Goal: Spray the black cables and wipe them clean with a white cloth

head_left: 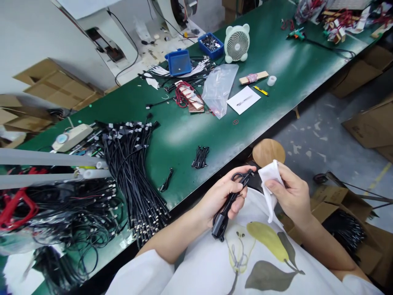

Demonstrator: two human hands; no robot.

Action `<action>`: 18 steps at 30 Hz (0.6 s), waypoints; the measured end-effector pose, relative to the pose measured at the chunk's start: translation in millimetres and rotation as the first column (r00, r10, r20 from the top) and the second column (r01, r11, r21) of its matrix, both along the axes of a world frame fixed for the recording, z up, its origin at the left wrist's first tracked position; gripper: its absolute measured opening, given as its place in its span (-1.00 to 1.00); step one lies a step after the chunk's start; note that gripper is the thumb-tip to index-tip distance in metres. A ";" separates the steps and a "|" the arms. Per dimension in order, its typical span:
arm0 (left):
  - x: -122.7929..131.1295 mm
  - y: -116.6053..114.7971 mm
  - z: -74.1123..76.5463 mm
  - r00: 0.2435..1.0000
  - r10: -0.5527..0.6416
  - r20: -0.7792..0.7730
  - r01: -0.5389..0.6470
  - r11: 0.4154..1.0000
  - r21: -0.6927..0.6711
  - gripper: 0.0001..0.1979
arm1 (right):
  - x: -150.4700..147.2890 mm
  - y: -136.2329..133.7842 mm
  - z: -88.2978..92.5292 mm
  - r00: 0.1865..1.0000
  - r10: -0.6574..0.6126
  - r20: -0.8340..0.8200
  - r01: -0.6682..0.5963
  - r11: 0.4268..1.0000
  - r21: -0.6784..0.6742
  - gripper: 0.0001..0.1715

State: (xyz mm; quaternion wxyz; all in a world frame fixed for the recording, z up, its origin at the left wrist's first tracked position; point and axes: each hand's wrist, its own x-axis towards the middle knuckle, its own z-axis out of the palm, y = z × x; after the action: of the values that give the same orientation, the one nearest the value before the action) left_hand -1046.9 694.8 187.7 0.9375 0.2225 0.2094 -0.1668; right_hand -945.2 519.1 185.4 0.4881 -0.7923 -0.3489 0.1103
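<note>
Black cable [225, 211] is light and bendy, and the grip of the left hand [216, 196] is closed around it above the lap. The right hand [291, 192] pinches a white cloth [270, 180] just beside. Best hold is the stiff plug [217, 229].

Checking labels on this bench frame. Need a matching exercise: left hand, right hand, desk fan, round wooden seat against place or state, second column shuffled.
1. Left hand
2. Right hand
3. White desk fan
4. Round wooden seat

A. Just past the bench's near edge
B. Gripping a black cable
C. Beside a blue parts box on the green bench
D. Holding a white cloth

Pairs: 1-B, 2-D, 3-C, 4-A
</note>
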 end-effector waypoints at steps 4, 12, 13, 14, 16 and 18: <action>3.6 -7.6 0.2 1.000 0.011 -0.023 -0.011 1.000 0.000 -0.53 | -0.3 -2.7 1.6 0.998 -0.012 0.063 0.013 1.000 -0.018 -0.93; 4.9 -15.2 -3.5 0.994 -0.110 0.027 0.109 0.993 0.047 -0.61 | 7.2 5.4 -13.4 0.884 0.145 0.444 -0.149 0.988 -0.027 -0.72; 4.4 -14.9 -4.7 0.990 -0.141 0.029 0.139 0.988 0.069 -0.61 | 9.0 5.2 -14.5 0.863 0.174 0.473 -0.169 0.984 -0.053 -0.70; 3.9 -14.3 -5.6 0.985 -0.169 0.030 0.166 0.982 0.093 -0.61 | 10.9 4.6 -14.7 0.847 0.206 0.490 -0.189 0.978 -0.085 -0.70; 2.5 -12.0 -5.8 0.973 -0.225 0.039 0.219 0.967 0.131 -0.63 | 15.3 2.8 -12.6 0.815 0.279 0.507 -0.232 0.960 -0.155 -0.71; 1.2 -9.4 -3.9 0.952 -0.300 0.055 0.286 0.941 0.180 -0.64 | 19.2 0.8 -8.6 0.785 0.364 0.500 -0.287 0.931 -0.226 -0.75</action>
State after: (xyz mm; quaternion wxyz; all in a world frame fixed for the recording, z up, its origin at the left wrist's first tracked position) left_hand -1045.7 685.4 183.8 0.8875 0.3368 0.1491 -0.2767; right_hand -926.0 520.0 176.8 0.2891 -0.7507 -0.5940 -0.0079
